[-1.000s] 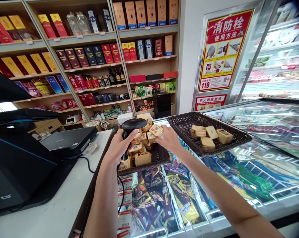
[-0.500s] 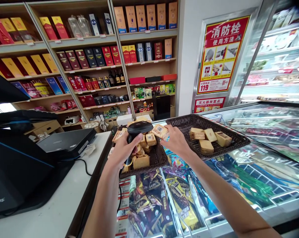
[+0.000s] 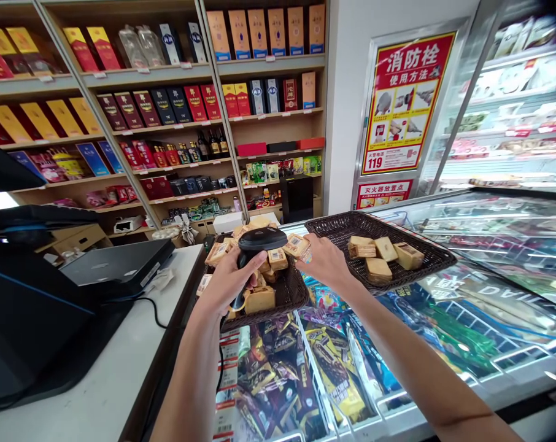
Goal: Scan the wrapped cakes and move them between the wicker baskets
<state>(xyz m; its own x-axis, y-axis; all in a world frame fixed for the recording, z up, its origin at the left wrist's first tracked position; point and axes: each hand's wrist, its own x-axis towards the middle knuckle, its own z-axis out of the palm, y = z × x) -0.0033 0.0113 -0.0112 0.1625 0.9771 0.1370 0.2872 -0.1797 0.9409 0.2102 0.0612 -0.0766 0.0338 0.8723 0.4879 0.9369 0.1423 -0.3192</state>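
My left hand (image 3: 229, 279) is wrapped round the handle of a black barcode scanner (image 3: 262, 238), its head turned to the right. In my right hand (image 3: 321, 261) is a small wrapped block of food (image 3: 297, 245) with a printed label, held just right of the scanner head. Below the scanner, a dark wicker basket (image 3: 291, 294) holds many similar pale brown packs (image 3: 261, 299). To the right, a second wicker basket (image 3: 437, 258) contains several more such packs (image 3: 378, 270). Both baskets rest on the glass top of a freezer.
The freezer (image 3: 324, 374) holds bagged ice creams under its glass. On the left, a white counter (image 3: 98, 368) carries a black checkout machine (image 3: 24, 307) and a dark flat device (image 3: 121, 264). Shelves of boxed bottles (image 3: 167, 110) and a red fire-hydrant poster (image 3: 407, 104) stand behind.
The whole view has shifted slightly, so things sit a little further left. Both hands keep their grips, and the pack stays beside the scanner head.
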